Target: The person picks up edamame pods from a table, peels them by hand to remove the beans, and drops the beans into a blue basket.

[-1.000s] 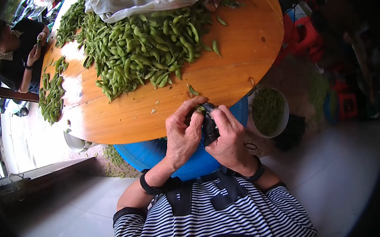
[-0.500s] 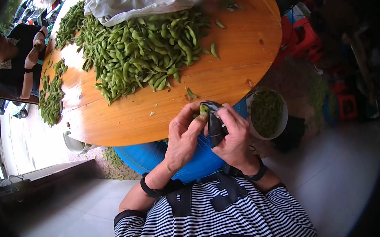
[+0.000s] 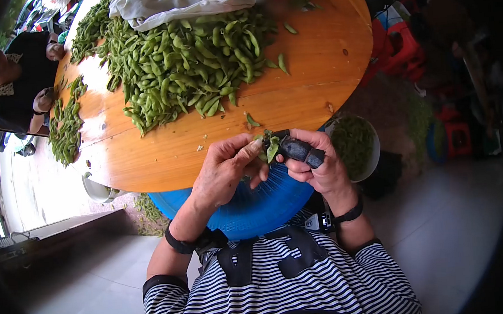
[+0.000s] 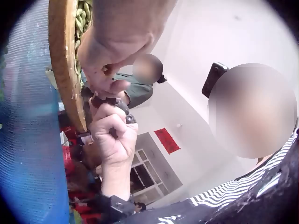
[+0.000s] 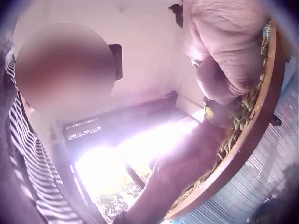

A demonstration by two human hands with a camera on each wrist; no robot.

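Note:
In the head view my right hand (image 3: 322, 166) grips a stubby black tool (image 3: 300, 149), its fingers curled round the dark body. What kind of tool it is I cannot tell. My left hand (image 3: 220, 169) pinches a green soybean pod (image 3: 272, 150) between thumb and fingers, right against the tool's left end. Both hands are at the near edge of the wooden table (image 3: 294, 101), above a blue mesh basket (image 3: 249, 212). One loose pod (image 3: 252, 120) lies on the wood just beyond them. The left wrist view shows the curled right fist (image 4: 114, 133) with dark ends of the tool poking out.
A large heap of green pods (image 3: 187, 68) covers the table's far middle, partly under a white cloth sack (image 3: 188, 4). A smaller pile (image 3: 67, 126) lies at left, near another person (image 3: 24, 71). On the floor at right stands a white bucket (image 3: 376, 160) of greens.
The black tool has swung from upright to slanting right, and my hands have moved a little apart. The person at left has lowered one hand to the table edge.

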